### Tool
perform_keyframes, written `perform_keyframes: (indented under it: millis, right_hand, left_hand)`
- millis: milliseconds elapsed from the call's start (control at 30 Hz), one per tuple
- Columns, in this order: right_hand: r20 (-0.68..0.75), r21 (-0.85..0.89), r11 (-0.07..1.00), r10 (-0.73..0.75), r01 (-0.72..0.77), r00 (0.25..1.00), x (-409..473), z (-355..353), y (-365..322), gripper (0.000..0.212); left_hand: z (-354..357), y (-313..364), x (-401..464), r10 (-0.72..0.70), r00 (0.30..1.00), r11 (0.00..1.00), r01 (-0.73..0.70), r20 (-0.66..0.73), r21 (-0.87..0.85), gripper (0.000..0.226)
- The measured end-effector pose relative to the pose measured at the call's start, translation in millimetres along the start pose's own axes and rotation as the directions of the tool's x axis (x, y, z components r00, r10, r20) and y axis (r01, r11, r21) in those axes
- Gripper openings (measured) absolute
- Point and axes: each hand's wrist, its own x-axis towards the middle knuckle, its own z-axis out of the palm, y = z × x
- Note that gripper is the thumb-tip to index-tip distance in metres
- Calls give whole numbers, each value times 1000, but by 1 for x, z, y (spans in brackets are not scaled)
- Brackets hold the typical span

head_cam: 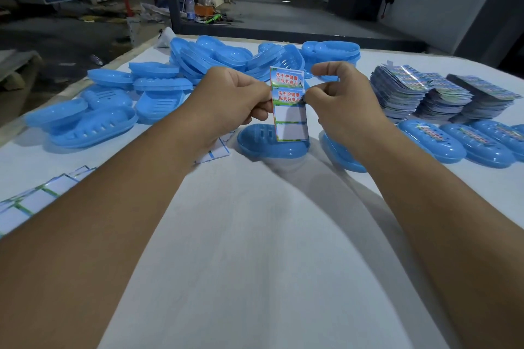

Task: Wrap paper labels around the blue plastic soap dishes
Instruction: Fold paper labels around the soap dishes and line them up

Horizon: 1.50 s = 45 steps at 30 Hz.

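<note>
I hold a paper label strip (289, 105) upright above the white table, printed with red and blue characters on top and blank white panels below. My left hand (232, 99) pinches its left edge. My right hand (340, 93) pinches its right edge near the middle with thumb and forefinger. Just behind and below the strip lies a blue soap dish (269, 146), with another blue dish (343, 156) partly hidden by my right wrist.
Loose blue soap dishes and lids (158, 91) are heaped at the left and back. Stacks of printed labels (425, 93) stand at the right, with labelled dishes (459, 144) in front. Peeled label backings (37, 201) lie at the near left. The table's white cloth (255, 235) spreads before me.
</note>
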Motion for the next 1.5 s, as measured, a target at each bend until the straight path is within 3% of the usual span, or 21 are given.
perform_keyframes:
  millis: [300, 467, 800, 1000, 1300, 1500]
  right_hand:
    - [-1, -66, 998, 13, -13, 1000, 2, 0, 2, 25]
    - [-17, -215, 966, -153, 145, 988, -1, 3, 2, 9]
    - [72, -48, 987, -147, 151, 986, -11, 5, -7, 27]
    - [50, -99, 988, -114, 118, 992, -9, 4, -7, 26]
    - [78, -148, 986, -67, 78, 995, -4, 0, -3, 26]
    - [65, -175, 983, -35, 46, 997, -3, -2, -2, 26]
  left_hand:
    - [2, -5, 2, 103, 993, 994, -105, 51, 43, 18]
    - [4, -8, 2, 123, 992, 990, -124, 25, 62, 18]
    - [6, -6, -1, 192, 981, 974, -193, 20, 121, 20]
    - [6, -7, 1, 182, 983, 970, -176, -23, 170, 21]
    - [-5, -9, 4, 230, 959, 864, -122, -168, 488, 23]
    - [-10, -8, 4, 193, 952, 841, -37, -237, 539, 23]
